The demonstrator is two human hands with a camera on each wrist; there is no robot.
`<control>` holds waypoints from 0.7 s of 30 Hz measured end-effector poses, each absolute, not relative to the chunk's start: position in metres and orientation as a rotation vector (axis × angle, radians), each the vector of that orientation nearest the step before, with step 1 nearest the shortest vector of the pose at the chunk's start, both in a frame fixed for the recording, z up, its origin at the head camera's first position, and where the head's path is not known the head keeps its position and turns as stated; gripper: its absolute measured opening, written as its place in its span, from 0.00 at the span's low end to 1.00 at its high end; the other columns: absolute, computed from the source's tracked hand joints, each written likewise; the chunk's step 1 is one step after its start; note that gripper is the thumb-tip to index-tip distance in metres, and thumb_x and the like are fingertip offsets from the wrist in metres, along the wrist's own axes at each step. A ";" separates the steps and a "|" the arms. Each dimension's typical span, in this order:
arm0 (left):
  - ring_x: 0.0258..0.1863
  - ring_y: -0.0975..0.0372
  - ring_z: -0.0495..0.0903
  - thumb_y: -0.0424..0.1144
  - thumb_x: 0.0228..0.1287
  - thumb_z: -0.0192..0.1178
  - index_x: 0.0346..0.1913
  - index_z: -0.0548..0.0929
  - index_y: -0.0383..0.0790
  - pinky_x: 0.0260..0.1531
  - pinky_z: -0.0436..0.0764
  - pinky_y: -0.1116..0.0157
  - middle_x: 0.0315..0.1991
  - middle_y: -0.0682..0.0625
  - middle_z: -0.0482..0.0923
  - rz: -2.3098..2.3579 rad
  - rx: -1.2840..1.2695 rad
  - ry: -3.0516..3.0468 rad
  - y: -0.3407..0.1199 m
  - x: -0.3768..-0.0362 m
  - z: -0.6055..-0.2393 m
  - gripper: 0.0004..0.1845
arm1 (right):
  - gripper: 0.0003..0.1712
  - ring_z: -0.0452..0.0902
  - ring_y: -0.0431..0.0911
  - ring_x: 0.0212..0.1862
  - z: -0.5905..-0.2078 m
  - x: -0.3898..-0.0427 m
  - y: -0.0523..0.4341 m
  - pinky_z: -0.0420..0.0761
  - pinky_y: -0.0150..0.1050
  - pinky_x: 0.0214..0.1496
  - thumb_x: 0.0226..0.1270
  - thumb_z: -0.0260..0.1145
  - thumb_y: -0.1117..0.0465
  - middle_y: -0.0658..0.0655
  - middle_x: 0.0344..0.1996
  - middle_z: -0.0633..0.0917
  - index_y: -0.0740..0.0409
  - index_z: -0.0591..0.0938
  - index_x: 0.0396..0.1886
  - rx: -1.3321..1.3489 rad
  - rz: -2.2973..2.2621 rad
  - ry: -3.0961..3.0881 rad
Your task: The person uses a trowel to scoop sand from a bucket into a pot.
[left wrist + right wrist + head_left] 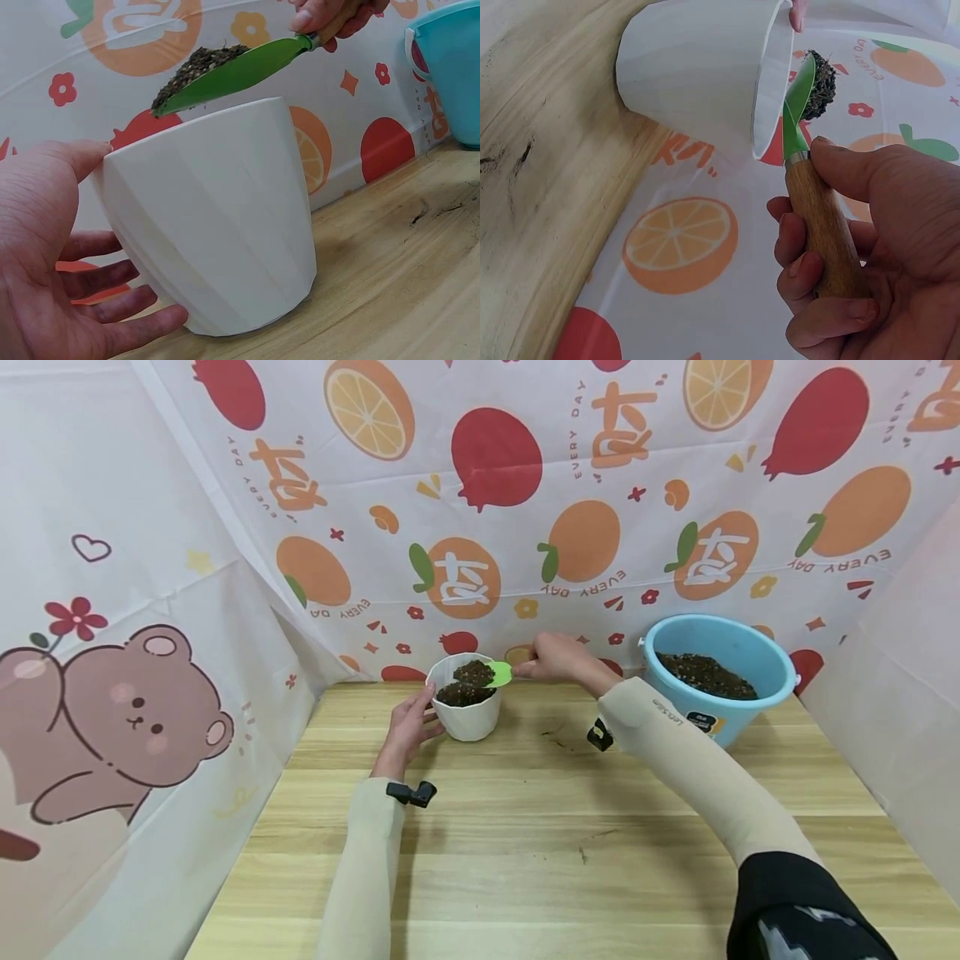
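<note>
where the wooden table (517, 843) ends, a white cloth (510, 539) printed with oranges and red fruit hangs as a backdrop, and another with a pink bear (157, 718) covers the left side. dark crumbs are scattered on the wood. the blue bucket (768, 664), partly filled with soil, stands at the back right, and the white pot (471, 720) stands near the back edge, left of it.

both arms reach forward in pale sleeves (690, 768). the left hand (408, 727) is spread at the pot's left side, thumb on the rim, the other fingers loosely extended along the wall. the right hand (558, 657) comes in from the right, its fingers wrapped round the trowel (500, 674), whose loaded blade is over the pot's mouth.

only the head view looks down into the pot, showing soil inside. the left wrist view shows the blade above the rim, with a gap beneath its tip. the right wrist view shows most of the wooden handle (821, 225), largely hidden by the hand from the head.
</note>
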State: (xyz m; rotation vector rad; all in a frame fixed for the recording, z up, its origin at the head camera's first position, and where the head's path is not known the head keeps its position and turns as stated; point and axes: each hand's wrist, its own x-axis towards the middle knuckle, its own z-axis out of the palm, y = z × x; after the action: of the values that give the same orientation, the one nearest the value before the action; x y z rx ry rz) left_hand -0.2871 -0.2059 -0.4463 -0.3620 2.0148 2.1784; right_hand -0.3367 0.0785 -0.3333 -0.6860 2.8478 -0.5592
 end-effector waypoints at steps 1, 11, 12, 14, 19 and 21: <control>0.66 0.48 0.72 0.58 0.77 0.50 0.75 0.66 0.36 0.71 0.73 0.45 0.76 0.38 0.64 2.181 -0.362 2.019 -0.206 -0.289 -0.449 0.35 | 0.31 0.60 0.40 0.18 -0.333 -0.337 0.077 0.58 0.34 0.20 0.69 0.68 0.44 0.45 0.09 0.65 0.48 0.68 0.10 -0.685 -0.561 2.848; 0.62 0.51 0.76 0.64 0.73 0.52 0.74 0.69 0.40 0.67 0.78 0.49 0.73 0.40 0.68 2.165 -0.367 2.089 -0.207 -0.293 -0.460 0.38 | 0.30 0.60 0.41 0.17 -0.331 -0.338 0.068 0.59 0.34 0.20 0.70 0.68 0.44 0.45 0.10 0.65 0.49 0.69 0.10 -0.673 -0.524 2.852; 0.62 0.52 0.76 0.65 0.73 0.52 0.74 0.69 0.41 0.67 0.78 0.49 0.73 0.40 0.68 2.165 -0.364 2.091 -0.207 -0.293 -0.460 0.38 | 0.30 0.60 0.41 0.17 -0.330 -0.338 0.068 0.59 0.34 0.20 0.70 0.68 0.44 0.46 0.10 0.65 0.49 0.69 0.10 -0.659 -0.523 2.853; 0.61 0.52 0.76 0.65 0.73 0.52 0.74 0.69 0.41 0.67 0.78 0.49 0.74 0.40 0.68 2.163 -0.355 2.096 -0.206 -0.293 -0.459 0.39 | 0.31 0.60 0.41 0.17 -0.330 -0.338 0.066 0.59 0.35 0.20 0.70 0.68 0.43 0.46 0.10 0.65 0.49 0.69 0.10 -0.634 -0.518 2.855; 0.61 0.53 0.77 0.65 0.73 0.52 0.74 0.69 0.41 0.65 0.80 0.50 0.73 0.40 0.68 2.160 -0.349 2.108 -0.206 -0.292 -0.459 0.38 | 0.31 0.59 0.41 0.18 -0.332 -0.341 0.063 0.58 0.35 0.20 0.69 0.67 0.42 0.46 0.10 0.63 0.49 0.67 0.10 -0.604 -0.500 2.868; 0.61 0.53 0.77 0.65 0.73 0.51 0.74 0.69 0.42 0.65 0.80 0.50 0.73 0.40 0.68 2.160 -0.350 2.108 -0.206 -0.292 -0.459 0.38 | 0.31 0.59 0.42 0.18 -0.333 -0.342 0.061 0.58 0.35 0.21 0.69 0.67 0.42 0.46 0.11 0.63 0.49 0.67 0.11 -0.603 -0.493 2.876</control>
State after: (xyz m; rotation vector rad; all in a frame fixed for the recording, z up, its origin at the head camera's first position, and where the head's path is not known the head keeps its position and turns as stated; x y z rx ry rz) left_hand -0.2917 -0.2060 -0.4587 -0.3504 2.1077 2.1604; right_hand -0.3417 0.0615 -0.3331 -0.6028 2.8763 -0.4931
